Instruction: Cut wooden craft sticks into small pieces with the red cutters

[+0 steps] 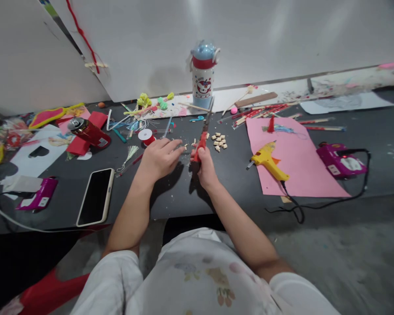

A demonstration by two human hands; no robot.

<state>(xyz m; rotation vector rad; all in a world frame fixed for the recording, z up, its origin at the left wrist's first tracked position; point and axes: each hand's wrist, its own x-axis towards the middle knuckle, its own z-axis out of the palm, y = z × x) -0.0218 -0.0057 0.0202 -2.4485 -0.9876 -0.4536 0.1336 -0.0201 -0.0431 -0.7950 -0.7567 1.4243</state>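
Observation:
My right hand (206,168) is wrapped round the red handles of a pair of scissors (203,133). The blades point up and away from me, toward the bottle. My left hand (162,158) rests low over the table, its fingers stretched toward the scissors; a small pale wooden bit lies at the fingertips, and I see no firm grip on it. Just right of the scissors is a group of short cut wooden pieces (219,141). A spool with red thread (146,137) stands beside my left hand.
A blue and white bottle (203,78) stands at the back. On the right, a yellow glue gun (269,160) lies on pink paper (302,175), near a purple power socket (341,161). To the left are a phone (96,197), a tipped red can (91,133) and a white cable (26,225).

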